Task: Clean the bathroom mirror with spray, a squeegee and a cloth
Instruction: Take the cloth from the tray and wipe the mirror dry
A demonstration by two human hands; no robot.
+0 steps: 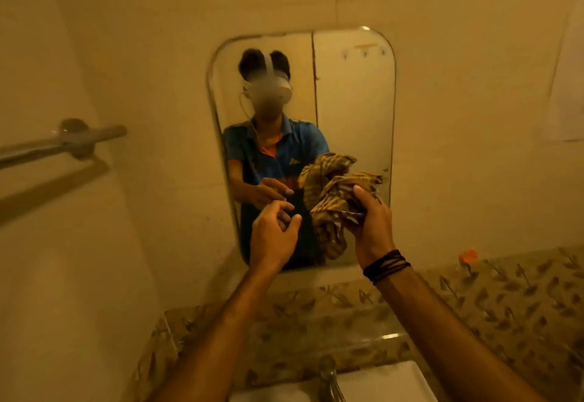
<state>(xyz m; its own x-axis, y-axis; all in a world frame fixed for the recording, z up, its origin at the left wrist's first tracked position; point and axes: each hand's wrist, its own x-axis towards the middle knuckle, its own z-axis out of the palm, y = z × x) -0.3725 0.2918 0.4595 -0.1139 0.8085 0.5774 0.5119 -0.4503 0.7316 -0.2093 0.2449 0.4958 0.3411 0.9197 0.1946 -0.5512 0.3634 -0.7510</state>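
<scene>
A rounded rectangular mirror (354,110) hangs on the wall straight ahead and reflects a person in a blue shirt. My right hand (373,224) grips a crumpled striped brown cloth (335,193) held up in front of the mirror's lower part. Just left of the cloth is my left hand (271,234), its fingers loosely curled and holding nothing, a short gap from the fabric. No spray bottle or squeegee is in view.
A metal towel bar (63,142) juts from the left wall. Below the mirror runs a band of leaf-patterned tiles (505,291) with a small orange object (468,256) on its ledge. A tap (328,376) and white basin (379,382) lie at the bottom.
</scene>
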